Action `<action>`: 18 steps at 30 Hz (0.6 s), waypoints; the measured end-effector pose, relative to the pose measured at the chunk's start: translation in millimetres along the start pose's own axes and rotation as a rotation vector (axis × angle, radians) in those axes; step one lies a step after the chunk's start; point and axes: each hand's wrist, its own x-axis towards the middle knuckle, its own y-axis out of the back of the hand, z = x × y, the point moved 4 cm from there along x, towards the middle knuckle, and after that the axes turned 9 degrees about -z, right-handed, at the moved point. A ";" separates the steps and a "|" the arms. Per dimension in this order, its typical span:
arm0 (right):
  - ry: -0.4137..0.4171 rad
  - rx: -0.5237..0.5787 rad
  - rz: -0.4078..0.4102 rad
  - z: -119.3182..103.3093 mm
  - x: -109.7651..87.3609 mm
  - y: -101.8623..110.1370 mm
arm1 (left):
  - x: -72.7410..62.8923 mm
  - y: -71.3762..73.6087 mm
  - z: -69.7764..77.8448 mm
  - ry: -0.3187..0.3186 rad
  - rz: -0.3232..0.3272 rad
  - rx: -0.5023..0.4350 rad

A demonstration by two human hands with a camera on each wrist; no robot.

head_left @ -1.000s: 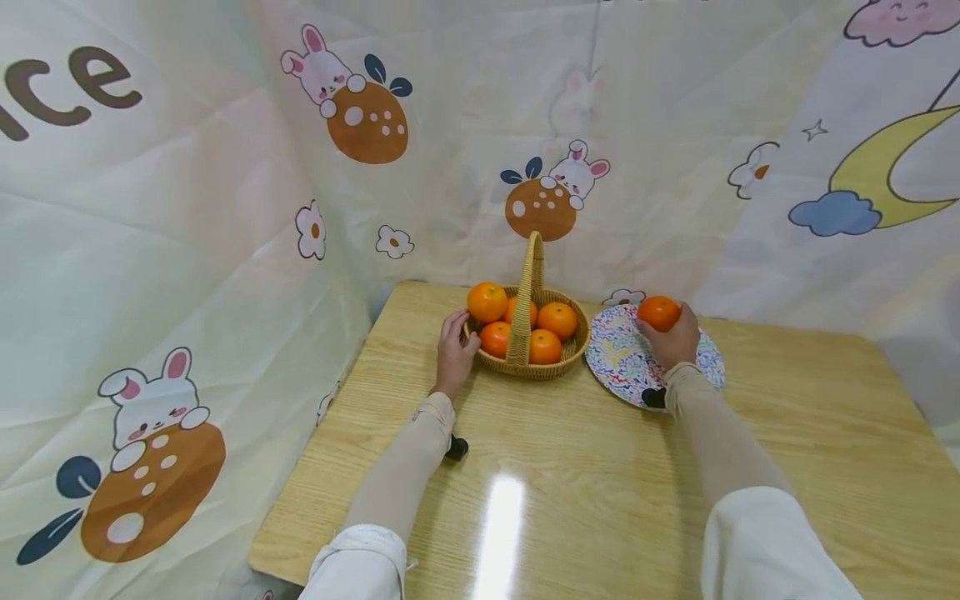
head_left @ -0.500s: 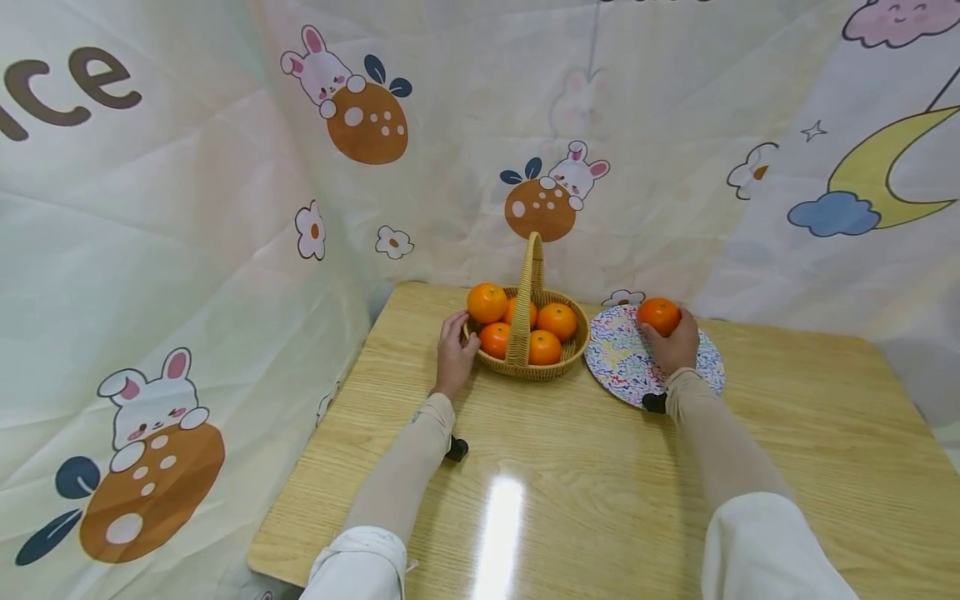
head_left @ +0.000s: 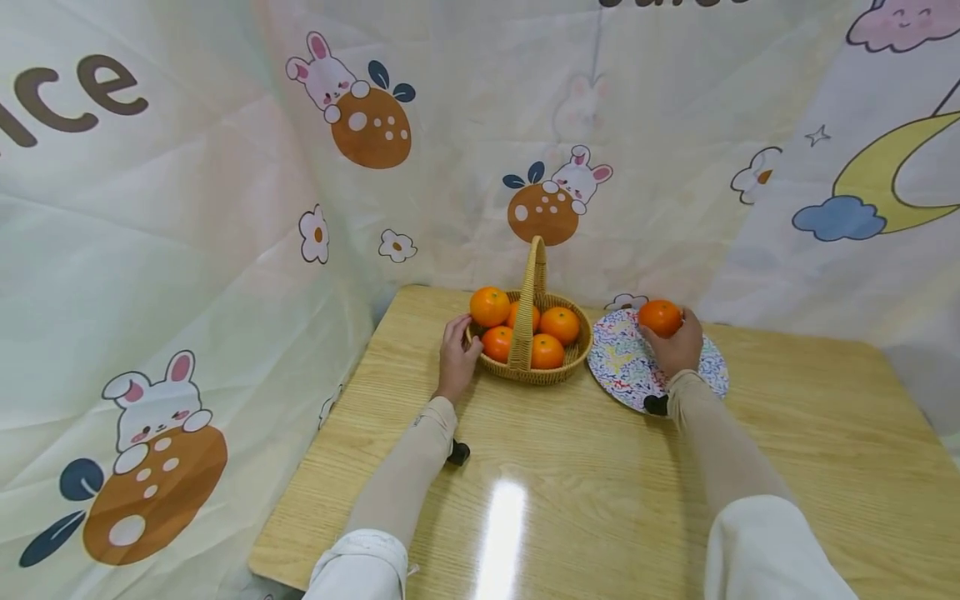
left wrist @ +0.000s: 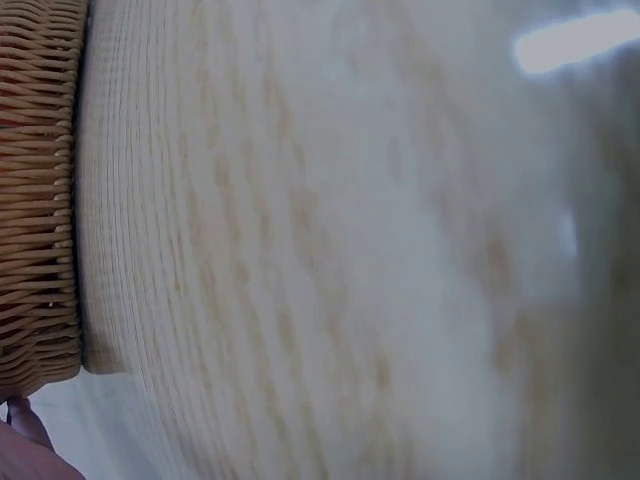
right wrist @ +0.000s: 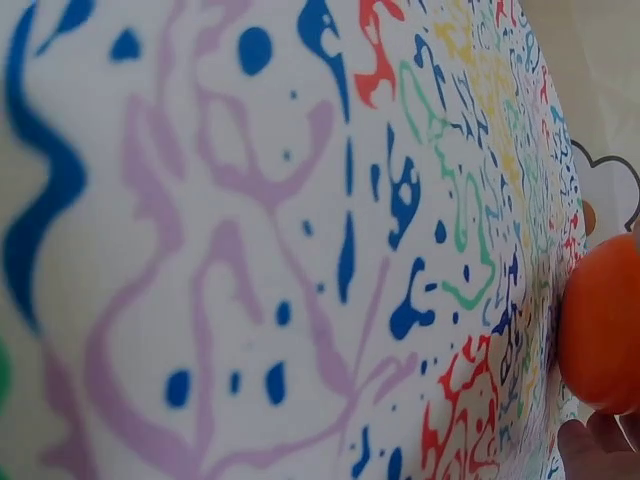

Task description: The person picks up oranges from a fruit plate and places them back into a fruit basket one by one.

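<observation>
A wicker basket (head_left: pixel 534 373) with a tall arched handle holds several oranges (head_left: pixel 559 325). At its left rim my left hand (head_left: pixel 456 357) grips the edge, fingers at the far side and thumb toward the front. In the left wrist view, the woven basket wall (left wrist: pixel 38 200) fills the left edge, with part of the hand (left wrist: pixel 35 450) below it. My right hand (head_left: pixel 681 343) holds a single orange (head_left: pixel 660 318) over the far part of a round, multicoloured patterned plate (head_left: pixel 618 367). In the right wrist view, that orange (right wrist: pixel 605 325) sits right at the plate's surface (right wrist: pixel 300 250), fingertips beneath it.
The light wooden table (head_left: pixel 570 483) carries basket and plate near its back edge, side by side. A printed fabric backdrop (head_left: pixel 465 125) with rabbits and flowers rises directly behind and along the left side. Bright light reflects off the tabletop in front.
The head view has shifted slightly, so everything sits a little lower in it. Both hands stay in place, the left at the basket rim, the right on the orange.
</observation>
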 end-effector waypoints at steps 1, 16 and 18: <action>0.005 -0.006 -0.006 -0.7 0.4 -0.4 | -0.2 0.1 0.1 0.001 0.003 0.000; -0.010 0.020 -0.018 -5.3 -1.2 -0.9 | -0.9 -0.8 2.5 -0.028 0.009 0.011; 0.006 0.036 -0.028 -5.8 -0.8 -3.3 | -0.6 0.0 1.8 -0.028 0.016 0.017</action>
